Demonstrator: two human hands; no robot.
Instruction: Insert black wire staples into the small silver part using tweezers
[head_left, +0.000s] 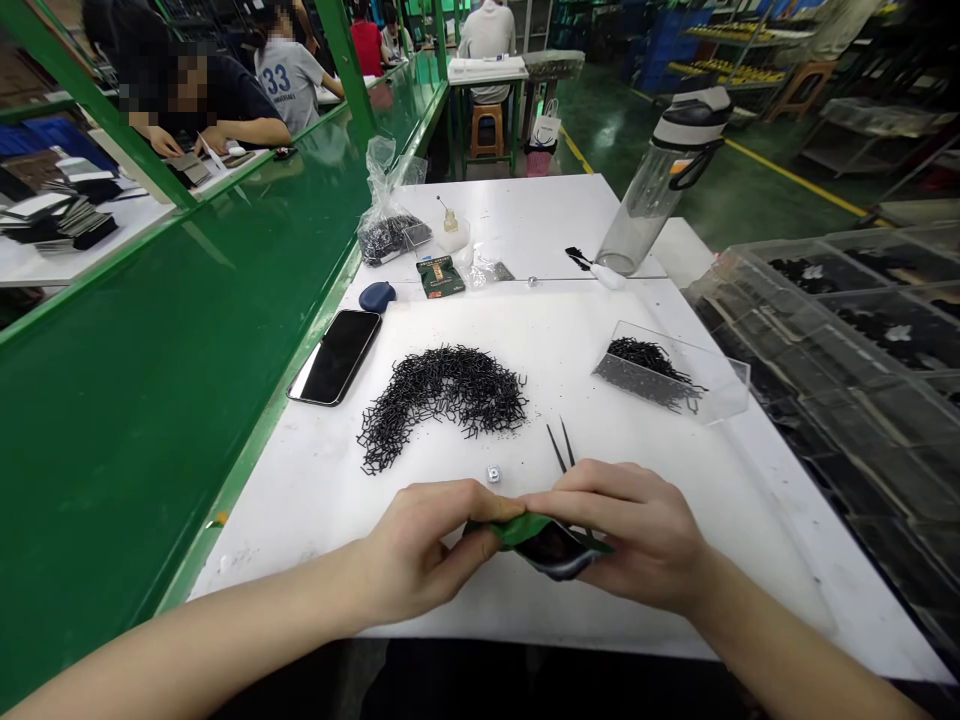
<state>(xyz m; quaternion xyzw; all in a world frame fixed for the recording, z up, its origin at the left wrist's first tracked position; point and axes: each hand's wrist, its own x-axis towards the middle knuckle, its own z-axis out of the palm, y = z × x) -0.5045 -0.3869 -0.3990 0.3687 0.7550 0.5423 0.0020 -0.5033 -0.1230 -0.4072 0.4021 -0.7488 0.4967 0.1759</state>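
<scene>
The little green packet is at the near edge of the white table, open at the top. The left hand pinches one side of it, and the right hand holds the other side. Dark tweezers poke out by the right hand. Past the hands lies a curved pile of black bits. A phone rests by the left edge, and a clear tray with more black bits sits near the right edge.

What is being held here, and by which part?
The left hand and right hand hold the green packet at its open mouth, one each side; whether the tweezers are gripped cannot be told.
</scene>
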